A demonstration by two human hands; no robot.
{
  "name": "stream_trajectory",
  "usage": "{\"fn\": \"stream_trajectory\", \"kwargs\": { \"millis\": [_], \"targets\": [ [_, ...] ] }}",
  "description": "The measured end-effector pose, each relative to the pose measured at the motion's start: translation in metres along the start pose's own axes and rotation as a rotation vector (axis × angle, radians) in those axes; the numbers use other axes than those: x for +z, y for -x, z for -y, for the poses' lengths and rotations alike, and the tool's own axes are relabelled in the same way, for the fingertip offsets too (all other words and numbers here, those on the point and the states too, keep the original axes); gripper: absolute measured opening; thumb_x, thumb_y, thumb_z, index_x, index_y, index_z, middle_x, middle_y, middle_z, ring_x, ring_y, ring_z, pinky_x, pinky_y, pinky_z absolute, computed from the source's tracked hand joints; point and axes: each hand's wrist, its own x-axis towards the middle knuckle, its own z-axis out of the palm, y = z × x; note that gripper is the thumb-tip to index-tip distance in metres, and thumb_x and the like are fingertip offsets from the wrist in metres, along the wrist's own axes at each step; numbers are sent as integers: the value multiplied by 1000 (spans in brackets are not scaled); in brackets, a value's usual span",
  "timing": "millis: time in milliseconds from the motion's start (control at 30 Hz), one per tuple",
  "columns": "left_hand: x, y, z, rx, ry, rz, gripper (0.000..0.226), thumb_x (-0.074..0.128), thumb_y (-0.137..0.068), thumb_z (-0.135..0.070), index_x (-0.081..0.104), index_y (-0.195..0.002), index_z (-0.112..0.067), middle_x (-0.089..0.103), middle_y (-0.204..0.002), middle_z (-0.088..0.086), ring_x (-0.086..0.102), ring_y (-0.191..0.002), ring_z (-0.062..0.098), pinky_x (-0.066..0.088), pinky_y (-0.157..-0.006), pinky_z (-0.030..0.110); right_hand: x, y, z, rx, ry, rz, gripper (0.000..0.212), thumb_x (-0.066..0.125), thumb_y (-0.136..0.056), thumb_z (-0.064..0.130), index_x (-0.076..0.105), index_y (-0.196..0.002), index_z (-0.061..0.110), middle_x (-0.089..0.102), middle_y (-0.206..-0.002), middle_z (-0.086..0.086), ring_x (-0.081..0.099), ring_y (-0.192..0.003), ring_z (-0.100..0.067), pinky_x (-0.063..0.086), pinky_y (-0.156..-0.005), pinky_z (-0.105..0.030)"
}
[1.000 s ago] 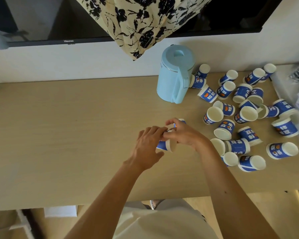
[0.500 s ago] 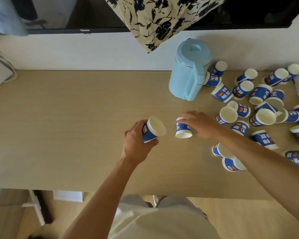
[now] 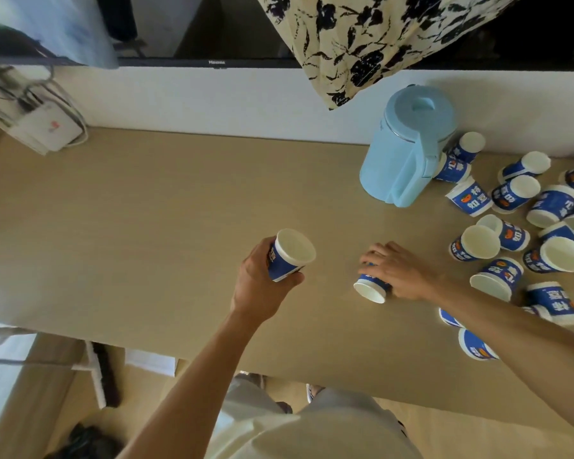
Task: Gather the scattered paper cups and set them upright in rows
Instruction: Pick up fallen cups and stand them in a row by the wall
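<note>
Left hand (image 3: 258, 286) gripped a cup (image 3: 289, 255), mouth up. Right hand (image 3: 399, 271) clutched a tilted second cup (image 3: 371, 286); loose cups (image 3: 497, 240) lay beyond it

On the table (image 3: 146, 243), a jug (image 3: 408, 147) stands left of the scattered cups (image 3: 524, 226).

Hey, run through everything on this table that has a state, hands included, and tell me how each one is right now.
left hand: grips a cup round its side.
held cup: mouth up, slightly tilted, empty.
right hand: fingers curled over a second cup.
second cup: tipped over, mouth toward the near table edge.
scattered paper cups: mostly on their sides, jumbled at the right.
light blue kettle: upright, lid shut.
</note>
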Motion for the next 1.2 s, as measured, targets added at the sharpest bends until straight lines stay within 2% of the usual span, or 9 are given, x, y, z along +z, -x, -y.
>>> {"fn": "stream_trajectory", "kwargs": {
  "millis": [133,233,300,400,533,700,967,1100,1200],
  "targets": [
    [-21,-9,10,-25,23,-33,62,92,-67,-17,62,-122,-20,68,-100,-15,60,-90,-11,44,-68,4,-9,-16,15,105,-229,-171,52,71,-68,36,64,-120,32,59,-117,16,51,-115,-15,39,-90,-29],
    [-47,-23,21,-48,21,-96,61,90,-68,-25,61,-122,-26,68,-103,-12,62,-95,3,46,-70,10,-30,-38,35,232,-564,-338,62,81,-60,46,64,-118,30,58,-108,19,54,-105,-14,38,-88,-29],
    [-68,-35,31,-61,34,-137,61,90,-68,-27,60,-122,-26,67,-104,-8,61,-95,8,49,-73,19,-50,-56,52,287,-770,-433,64,86,-60,42,63,-118,29,56,-105,24,56,-102,-11,42,-91,-32],
    [-106,-57,50,-61,103,-208,61,90,-68,-21,61,-121,-26,66,-104,-15,61,-91,-4,46,-69,8,-85,-91,80,330,-1054,-509,60,86,-62,38,61,-116,33,59,-108,25,58,-101,-4,45,-90,-24],
    [-161,-89,81,-69,141,-304,67,91,-66,-20,58,-123,-34,59,-115,-14,59,-98,-10,48,-73,8,-123,-145,113,363,-1314,-576,58,91,-69,19,60,-115,36,69,-105,15,64,-93,-5,47,-81,-18],
    [-227,-137,129,-98,167,-376,67,91,-67,-32,60,-127,-31,67,-115,-14,61,-103,3,47,-74,15,-171,-223,149,423,-1434,-659,57,89,-67,33,60,-116,39,71,-106,14,68,-90,-10,53,-82,-31],
    [-303,-211,202,-118,183,-442,61,90,-66,-31,58,-117,-33,65,-103,-22,59,-98,-2,53,-77,25,-222,-346,187,406,-1494,-735,64,89,-63,38,58,-119,40,69,-115,13,67,-103,-16,57,-88,-48],
    [-326,-250,236,-88,202,-458,66,90,-66,-27,54,-120,-34,64,-105,-25,58,-96,-11,49,-73,20,-231,-406,195,404,-1480,-769,64,90,-62,39,57,-116,40,68,-114,13,67,-103,-15,58,-84,-43],
    [-334,-282,261,-57,215,-438,65,90,-66,-26,56,-120,-34,66,-106,-24,60,-97,-6,48,-74,20,-235,-451,197,404,-1452,-799,63,90,-63,39,55,-116,40,68,-112,15,67,-101,-14,51,-79,-32]
  ]
}}
